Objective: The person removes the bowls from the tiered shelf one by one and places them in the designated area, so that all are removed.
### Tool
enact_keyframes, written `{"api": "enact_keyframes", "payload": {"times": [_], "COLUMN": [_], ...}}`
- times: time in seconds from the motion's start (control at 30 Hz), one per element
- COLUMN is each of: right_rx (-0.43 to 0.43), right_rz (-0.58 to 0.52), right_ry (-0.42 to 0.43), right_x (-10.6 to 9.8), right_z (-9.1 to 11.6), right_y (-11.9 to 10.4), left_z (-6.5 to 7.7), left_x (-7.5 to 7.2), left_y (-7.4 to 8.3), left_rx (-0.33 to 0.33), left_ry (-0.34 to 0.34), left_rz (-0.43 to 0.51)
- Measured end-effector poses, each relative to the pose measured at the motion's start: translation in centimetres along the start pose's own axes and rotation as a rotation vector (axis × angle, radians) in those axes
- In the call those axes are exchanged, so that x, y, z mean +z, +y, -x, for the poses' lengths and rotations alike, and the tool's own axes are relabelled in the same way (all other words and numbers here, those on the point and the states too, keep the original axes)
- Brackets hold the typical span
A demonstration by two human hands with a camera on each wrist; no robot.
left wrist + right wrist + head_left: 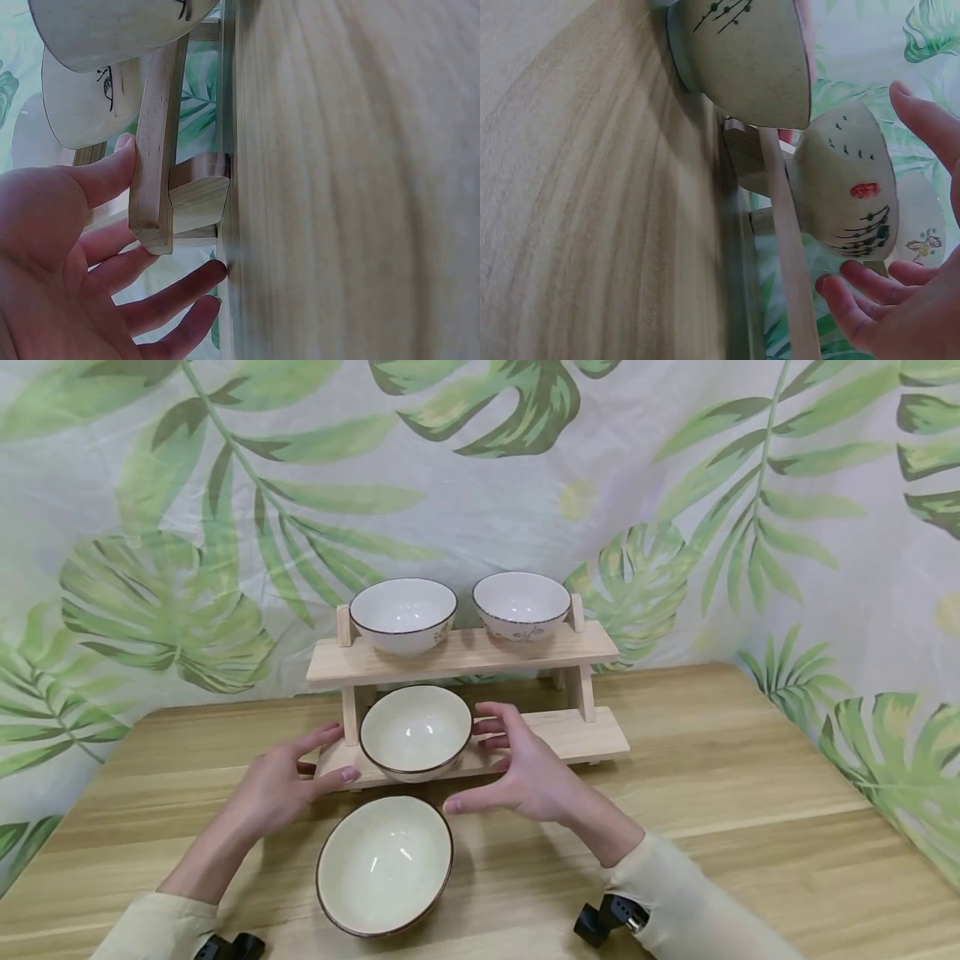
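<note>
The wood-grain tabletop (pixel 750 827) carries a two-tier wooden rack (pixel 577 737) before a leaf-print cloth (pixel 600 485); the lower-tier bowl (pixel 416 728) has the front bowl (pixel 386 868) at 6 o'clock and an upper bowl (pixel 403 610) at 12. The left hand (pixel 279 785), at 8 o'clock, and right hand (pixel 528 772), at 4, have fingers spread. Sleeves (pixel 697 893) are cut off; left-hand contact with the rack is unclear.

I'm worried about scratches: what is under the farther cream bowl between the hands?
The lower wooden shelf lies beneath the cream bowl, with bare wood showing to its right. The bowl covers the patch under its base, so any scratch there can't be seen.
</note>
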State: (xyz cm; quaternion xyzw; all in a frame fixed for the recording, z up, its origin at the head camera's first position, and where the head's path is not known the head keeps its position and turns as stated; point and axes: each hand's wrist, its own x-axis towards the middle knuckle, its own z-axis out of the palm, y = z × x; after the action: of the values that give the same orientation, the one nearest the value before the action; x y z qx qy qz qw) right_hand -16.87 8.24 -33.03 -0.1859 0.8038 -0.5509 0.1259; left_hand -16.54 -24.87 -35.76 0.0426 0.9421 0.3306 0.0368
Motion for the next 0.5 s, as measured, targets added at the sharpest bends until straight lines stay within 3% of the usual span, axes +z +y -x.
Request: {"api": "enact_keyframes", "payload": {"times": [0.5], "right_rx": [-0.043], "right_rz": [-0.002], "right_ry": [0.026], "right_x": [1.5], "right_z": [-2.2], "right_y": [0.3], "left_z": [0.1], "left_x": [0.0], "left_y": [0.0], "left_rx": [-0.015], "left_ry": [-0.005], "left_rz": [-0.001]}}
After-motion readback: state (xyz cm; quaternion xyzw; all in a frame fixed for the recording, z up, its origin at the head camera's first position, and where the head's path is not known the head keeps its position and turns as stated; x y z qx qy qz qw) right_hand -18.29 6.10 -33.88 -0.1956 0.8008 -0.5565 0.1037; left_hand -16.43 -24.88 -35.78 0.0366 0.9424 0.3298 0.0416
